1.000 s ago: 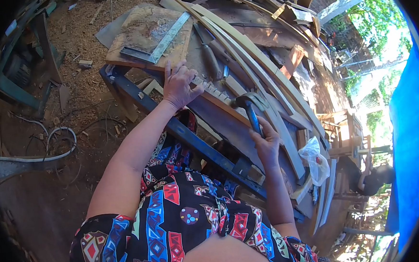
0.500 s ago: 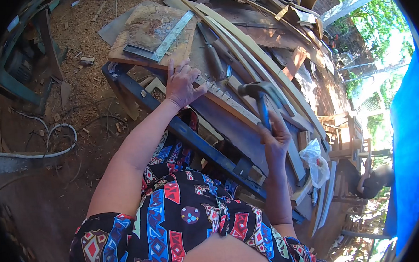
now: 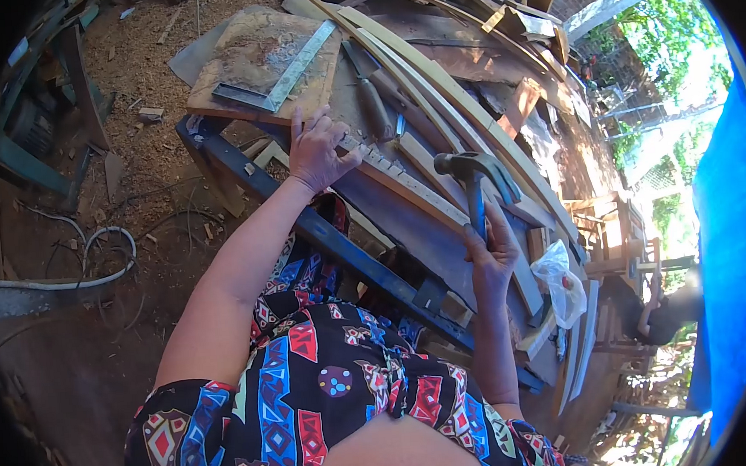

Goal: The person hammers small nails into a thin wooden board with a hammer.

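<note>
A wooden strip (image 3: pixel 404 184) with a row of small nails or pegs along its upper side lies across the bench. My left hand (image 3: pixel 320 155) is at the strip's far-left end, thumb and fingers closed around it; whether a nail is pinched there is too small to tell. My right hand (image 3: pixel 493 247) grips the blue handle of a claw hammer (image 3: pixel 472 169), its head raised above the strip's near-right end. Beyond my left hand, a metal try square (image 3: pixel 295 71) rests on a worn board (image 3: pixel 242 49). A chisel-like tool with a wooden handle (image 3: pixel 373 109) lies beside the board.
Long wooden slats (image 3: pixel 458 87) lie along the bench's far side. A clear plastic bag (image 3: pixel 562 288) is at the right, near more timber. The bench's blue metal edge (image 3: pixel 366 263) runs before me. Wood shavings and a white cable (image 3: pixel 94 280) are on the ground.
The hammer has turned slightly in my right hand, and its head shows more clearly. My left hand stays at the strip's end. The view has shifted a little.
</note>
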A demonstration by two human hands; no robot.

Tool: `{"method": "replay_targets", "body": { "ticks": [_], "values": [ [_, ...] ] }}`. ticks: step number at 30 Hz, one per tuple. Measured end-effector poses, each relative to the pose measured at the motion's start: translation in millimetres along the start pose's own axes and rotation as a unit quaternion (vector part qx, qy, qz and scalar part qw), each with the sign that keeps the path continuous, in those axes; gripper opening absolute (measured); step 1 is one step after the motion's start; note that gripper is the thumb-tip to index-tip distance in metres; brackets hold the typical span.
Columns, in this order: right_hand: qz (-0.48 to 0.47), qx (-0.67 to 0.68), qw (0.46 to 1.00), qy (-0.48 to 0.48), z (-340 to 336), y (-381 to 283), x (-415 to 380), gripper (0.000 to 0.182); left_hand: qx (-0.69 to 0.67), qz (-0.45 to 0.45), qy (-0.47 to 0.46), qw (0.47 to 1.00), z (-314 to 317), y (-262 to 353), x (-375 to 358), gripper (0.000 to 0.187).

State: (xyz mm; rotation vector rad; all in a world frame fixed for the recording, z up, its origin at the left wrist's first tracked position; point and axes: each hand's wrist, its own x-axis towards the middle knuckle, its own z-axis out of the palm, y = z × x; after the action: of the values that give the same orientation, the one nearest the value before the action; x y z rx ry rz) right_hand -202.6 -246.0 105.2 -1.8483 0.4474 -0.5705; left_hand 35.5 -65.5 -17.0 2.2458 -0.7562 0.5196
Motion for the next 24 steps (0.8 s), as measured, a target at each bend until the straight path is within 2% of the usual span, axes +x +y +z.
{"method": "replay_targets", "body": {
  "ticks": [1, 3, 4, 6, 7, 8, 12, 14, 15, 16, 18, 20, 22, 24],
  "values": [
    [0.000, -0.001, 1.000, 0.002, -1.6, 5.8, -0.5, 0.042, 0.001, 0.000, 0.005, 1.000, 0.2, 0.1, -0.3, 0.040],
    [-0.003, -0.143, 0.989, -0.039, -5.8, 26.8, -1.0, 0.042, -0.001, 0.003, 0.011, 1.000, 0.9, -0.5, -0.3, 0.039],
    [-0.002, -0.145, 0.989, -0.036, -8.9, 33.2, -1.8, 0.042, -0.003, 0.000, 0.009, 1.000, 1.4, -1.0, -0.9, 0.041],
    [0.020, -0.103, 0.993, -0.053, -9.3, 34.5, 2.3, 0.040, -0.003, -0.001, 0.011, 1.000, 2.3, -1.0, 3.3, 0.043],
    [0.074, -0.026, 0.996, -0.037, -10.5, 25.2, -0.1, 0.040, -0.003, 0.000, 0.009, 1.000, 1.7, -0.9, 2.0, 0.043],
    [0.077, -0.024, 0.996, -0.037, -12.3, 20.7, -2.5, 0.040, -0.002, 0.000, 0.008, 1.000, 1.2, -0.9, 0.5, 0.042],
    [0.022, 0.009, 0.999, 0.038, -16.7, 14.5, -6.2, 0.040, 0.003, 0.008, 0.018, 1.000, 0.7, -0.3, 0.8, 0.041],
    [0.023, -0.053, 0.998, 0.037, -25.5, 38.1, -9.6, 0.040, 0.001, 0.003, 0.015, 1.000, 0.0, 0.4, 0.6, 0.040],
    [0.003, -0.126, 0.992, 0.004, -26.6, 43.1, -9.3, 0.040, 0.001, 0.004, 0.016, 1.000, -0.2, 0.6, 0.8, 0.040],
    [0.003, -0.126, 0.992, 0.006, -29.2, 45.8, -9.8, 0.040, 0.000, 0.002, 0.014, 1.000, -0.3, 0.7, 0.8, 0.040],
    [0.087, -0.029, 0.996, 0.010, -30.2, 44.7, -8.3, 0.040, 0.002, 0.001, 0.013, 1.000, -0.5, 1.3, 2.7, 0.040],
    [0.088, -0.002, 0.996, 0.021, -27.0, 36.0, -10.4, 0.039, -0.005, 0.005, 0.020, 1.000, -1.2, 1.6, 1.8, 0.039],
    [0.047, 0.020, 0.995, 0.083, -23.4, 25.9, -15.9, 0.039, 0.002, 0.009, 0.021, 1.000, 0.1, 0.3, 1.3, 0.038],
    [0.043, 0.025, 0.995, 0.086, -26.4, 26.3, -21.6, 0.040, 0.003, 0.015, 0.025, 1.000, 1.3, 0.5, 2.0, 0.038]
  ]
}}
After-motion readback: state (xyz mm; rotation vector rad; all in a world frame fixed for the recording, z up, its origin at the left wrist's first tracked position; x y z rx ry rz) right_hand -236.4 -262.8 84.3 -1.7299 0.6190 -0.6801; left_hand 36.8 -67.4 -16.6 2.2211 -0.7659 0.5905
